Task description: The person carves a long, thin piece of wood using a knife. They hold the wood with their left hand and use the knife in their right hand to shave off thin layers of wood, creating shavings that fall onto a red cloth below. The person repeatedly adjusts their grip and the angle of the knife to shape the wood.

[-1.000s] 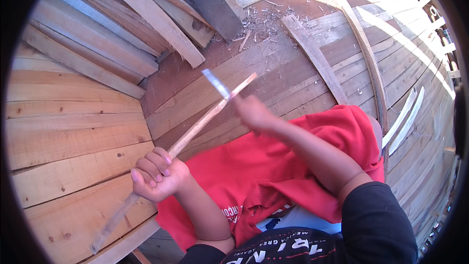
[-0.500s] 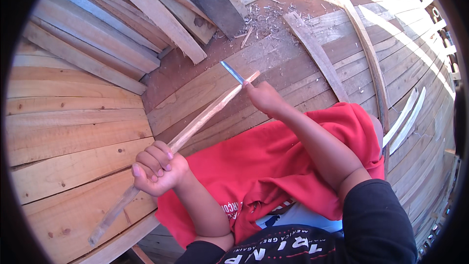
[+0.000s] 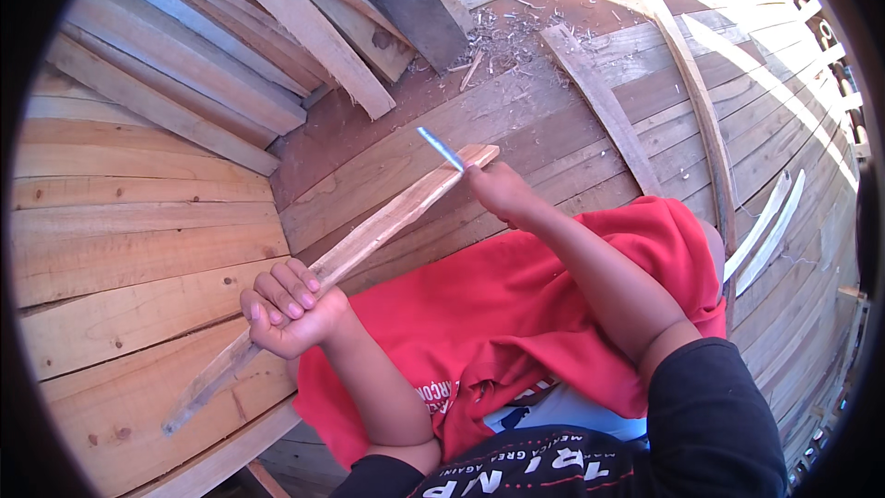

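Observation:
A long, roughly hewn wooden stick [image 3: 392,212] slants across my lap, its far end pointing up and to the right. My left hand [image 3: 297,312] is wrapped round its lower part, and the near end sticks out below the fist over the planks. Near the far end, my right hand [image 3: 502,194] is closed on a knife [image 3: 440,148]. Only the narrow, shiny blade shows, jutting up and left across the stick; the fingers hide the handle. The stick's broad, pale face is turned upward.
Several boards [image 3: 184,65] lean at the upper left beside a plank surface [image 3: 138,277]. Wood shavings [image 3: 516,46] litter the plank floor ahead. A loose board [image 3: 599,101], a long curved strip [image 3: 687,74] and pale thin strips [image 3: 772,231] lie to the right. Red cloth [image 3: 516,286] covers my lap.
The stick has rolled in my left hand, so a broader face now shows. My right hand and the knife have shifted slightly down along with its far end.

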The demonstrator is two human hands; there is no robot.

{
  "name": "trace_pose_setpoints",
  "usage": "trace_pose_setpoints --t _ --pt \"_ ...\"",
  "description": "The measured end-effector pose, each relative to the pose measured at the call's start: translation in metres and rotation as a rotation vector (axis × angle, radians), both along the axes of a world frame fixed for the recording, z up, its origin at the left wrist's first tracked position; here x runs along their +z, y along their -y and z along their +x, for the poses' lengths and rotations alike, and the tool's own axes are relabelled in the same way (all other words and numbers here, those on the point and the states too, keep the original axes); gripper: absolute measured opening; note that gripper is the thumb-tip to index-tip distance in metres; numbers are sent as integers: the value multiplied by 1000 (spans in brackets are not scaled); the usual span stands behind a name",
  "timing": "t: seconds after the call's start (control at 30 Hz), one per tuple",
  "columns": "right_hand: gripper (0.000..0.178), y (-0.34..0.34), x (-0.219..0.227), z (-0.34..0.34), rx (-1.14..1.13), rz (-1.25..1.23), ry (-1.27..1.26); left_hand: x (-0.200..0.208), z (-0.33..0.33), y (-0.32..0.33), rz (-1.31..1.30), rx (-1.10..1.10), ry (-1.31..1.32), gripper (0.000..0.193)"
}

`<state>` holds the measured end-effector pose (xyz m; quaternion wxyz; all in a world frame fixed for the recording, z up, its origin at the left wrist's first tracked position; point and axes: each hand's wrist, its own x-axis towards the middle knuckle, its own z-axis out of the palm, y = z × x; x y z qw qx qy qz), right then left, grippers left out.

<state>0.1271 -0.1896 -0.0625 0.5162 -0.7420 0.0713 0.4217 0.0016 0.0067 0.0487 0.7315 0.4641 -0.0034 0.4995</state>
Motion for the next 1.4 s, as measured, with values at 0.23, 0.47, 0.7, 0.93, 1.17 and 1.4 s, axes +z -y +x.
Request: trace_pose_setpoints --t 0.23,0.47,0.7,0.93,1.17,1.4 --pt "68 -14 -9 -16 -2 62 139 -1 -1 -5 -45 59 -36 25" --pt "69 -23 9 -31 50 53 227 1 -1 -2 -79 109 -38 26" --pt "70 -32 8 -42 9 89 251 6 4 14 -119 260 -90 26" --pt "69 -34 15 -46 45 55 282 9 12 25 -138 388 -153 26" --pt "74 -31 10 -35 -50 27 272 11 18 22 -143 372 -141 31" --pt "71 -25 2 -22 -33 6 270 11 16 28 -77 379 -135 33"
